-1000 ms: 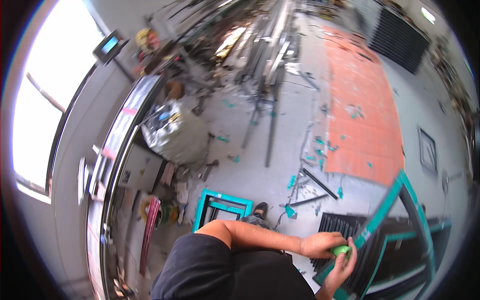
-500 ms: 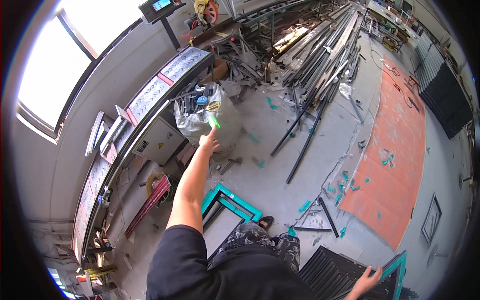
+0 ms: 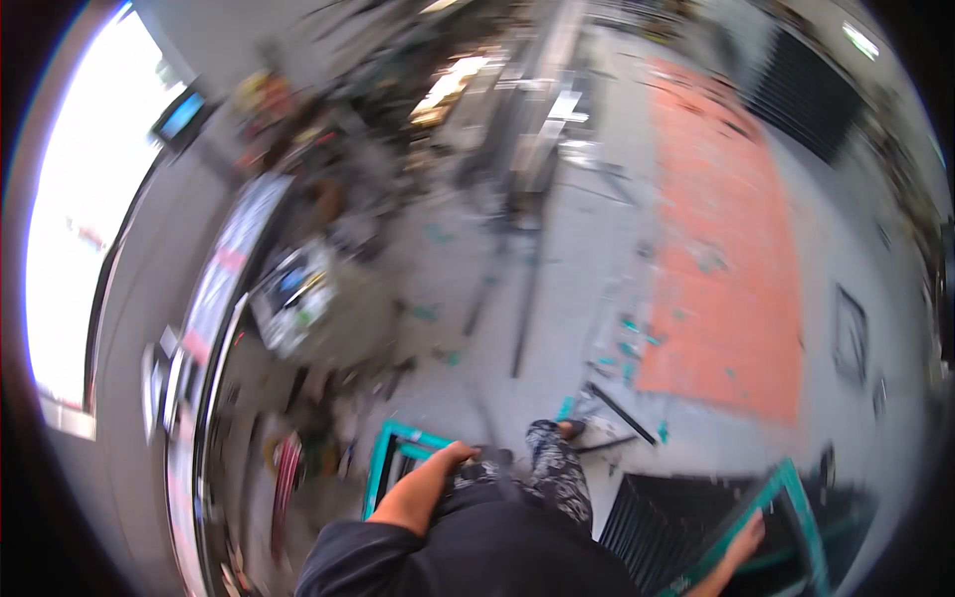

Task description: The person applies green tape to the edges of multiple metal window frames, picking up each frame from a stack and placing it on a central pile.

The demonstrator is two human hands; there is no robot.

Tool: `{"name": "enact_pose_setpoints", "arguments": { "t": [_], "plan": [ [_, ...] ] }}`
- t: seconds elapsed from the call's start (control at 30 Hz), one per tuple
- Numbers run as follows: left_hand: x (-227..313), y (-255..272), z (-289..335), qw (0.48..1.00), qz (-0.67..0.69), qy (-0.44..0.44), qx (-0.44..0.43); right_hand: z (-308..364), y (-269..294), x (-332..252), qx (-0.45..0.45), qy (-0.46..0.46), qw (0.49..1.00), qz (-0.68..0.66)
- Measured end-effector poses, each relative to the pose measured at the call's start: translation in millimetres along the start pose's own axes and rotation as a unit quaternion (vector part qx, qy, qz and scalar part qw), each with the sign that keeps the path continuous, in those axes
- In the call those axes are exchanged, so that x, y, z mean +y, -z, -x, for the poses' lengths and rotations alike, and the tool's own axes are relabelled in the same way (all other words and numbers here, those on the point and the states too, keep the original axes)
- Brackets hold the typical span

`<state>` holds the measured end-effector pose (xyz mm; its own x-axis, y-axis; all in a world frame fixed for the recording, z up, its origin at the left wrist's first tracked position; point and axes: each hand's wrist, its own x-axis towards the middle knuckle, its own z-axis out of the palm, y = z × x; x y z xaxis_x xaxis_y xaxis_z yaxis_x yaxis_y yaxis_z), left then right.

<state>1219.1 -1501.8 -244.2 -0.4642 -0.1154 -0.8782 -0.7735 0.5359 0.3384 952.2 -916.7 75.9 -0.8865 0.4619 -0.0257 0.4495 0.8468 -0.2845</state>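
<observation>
My left hand [image 3: 460, 453] hangs low in front of my body, beside the near edge of a teal-edged rectangular frame [image 3: 406, 430] on the floor. Its fingers are smeared by motion, so their pose is unclear. At the lower right my right hand [image 3: 746, 538] grips the side of another frame [image 3: 786, 480], black with teal edging, which leans at an angle. Ribbed black panels [image 3: 652, 527] lie just left of that frame. Farther off at the left is a whitish sack [image 3: 343, 313] of offcuts, with something green blurred in its mouth.
A long roller bench [image 3: 224, 269] runs along the left wall under a window. Long metal bars [image 3: 532, 149] lie piled at the far middle. An orange mat [image 3: 726, 259] covers floor at the right, with teal scraps [image 3: 627, 348] near its edge. Black strips [image 3: 622, 413] lie close to my foot.
My left hand has dropped back from its reach toward the sack. The bright green piece is gone from near its fingers. My view has swung, and my right hand has shifted along with the frame.
</observation>
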Motion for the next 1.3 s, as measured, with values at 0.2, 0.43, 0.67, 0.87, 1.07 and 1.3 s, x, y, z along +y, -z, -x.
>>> {"name": "enact_pose_setpoints", "arguments": {
  "t": [0.2,0.43,0.67,0.87,1.07,1.3],
  "plan": [
    [131,153,-38,0.908,0.391,0.049,0.143,0,4,0,0.003,-0.085,0.988,-0.130],
    [322,217,-140,0.931,0.364,0.017,0.012,-13,35,-22,-0.047,-0.156,0.978,-0.130],
    [548,131,-188,0.984,0.107,-0.101,-0.099,-22,42,-13,-0.110,-0.179,0.965,-0.160],
    [704,122,-296,0.977,-0.063,-0.061,-0.192,-77,27,-5,0.226,-0.397,0.832,-0.315],
    [911,165,-423,0.991,-0.092,-0.014,-0.097,-190,34,10,0.289,-0.546,0.785,-0.039],
    [1167,61,-386,0.946,-0.142,-0.249,-0.149,-228,47,8,0.253,-0.619,0.743,-0.014]
  ]
}}
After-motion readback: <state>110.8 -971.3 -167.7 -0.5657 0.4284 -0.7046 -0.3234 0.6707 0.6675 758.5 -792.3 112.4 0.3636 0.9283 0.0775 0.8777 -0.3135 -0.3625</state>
